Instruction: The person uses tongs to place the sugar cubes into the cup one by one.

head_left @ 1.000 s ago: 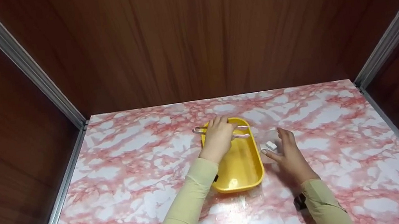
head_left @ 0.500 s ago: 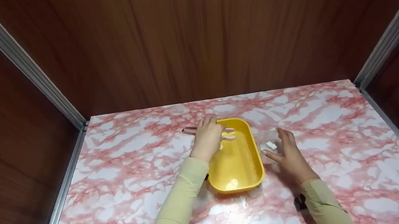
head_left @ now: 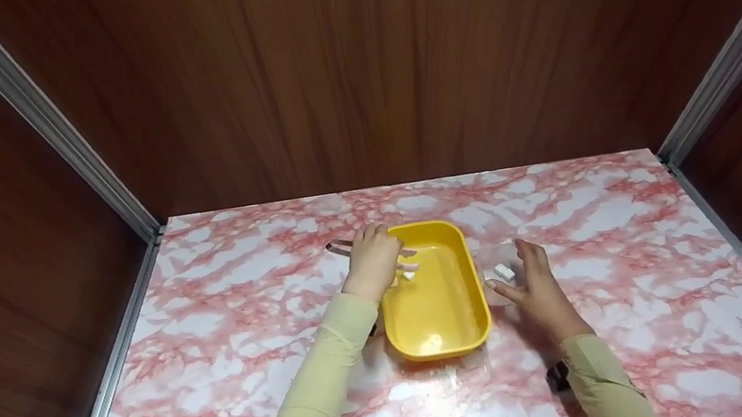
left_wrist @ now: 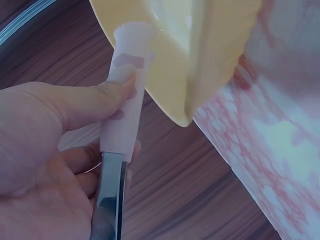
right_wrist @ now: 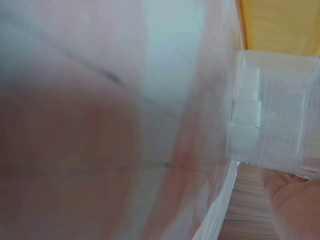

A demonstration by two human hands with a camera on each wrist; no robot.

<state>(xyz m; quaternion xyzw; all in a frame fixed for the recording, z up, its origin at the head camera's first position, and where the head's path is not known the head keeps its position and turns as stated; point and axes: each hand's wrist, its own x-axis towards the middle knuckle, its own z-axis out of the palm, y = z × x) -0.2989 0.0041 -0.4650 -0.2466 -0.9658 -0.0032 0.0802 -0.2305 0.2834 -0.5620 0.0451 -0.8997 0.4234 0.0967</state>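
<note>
My left hand (head_left: 373, 261) grips metal tongs (left_wrist: 109, 197) with pink sleeved tips, the thumb pressing on a pink sleeve (left_wrist: 127, 95). In the head view it is over the left rim of a yellow tray (head_left: 438, 312), with the pink tips reaching inside. A small white cube (head_left: 409, 275) shows in the tray just beside the tips. My right hand (head_left: 542, 293) holds a clear plastic container (right_wrist: 285, 110) to the right of the tray, thumb and fingers spread around it. White cubes (right_wrist: 247, 113) lie inside this container; the head view shows them at the thumb.
A red-and-white marbled table (head_left: 247, 315) lies under everything. Brown wood-grain panels (head_left: 349, 64) with metal corner rails (head_left: 74, 142) enclose it at the back and sides. The clear container stands close against the tray's right side.
My left hand has moved left with the tongs, from over the tray to its left rim. The white cube in the tray has come into sight. My right hand has stayed in place.
</note>
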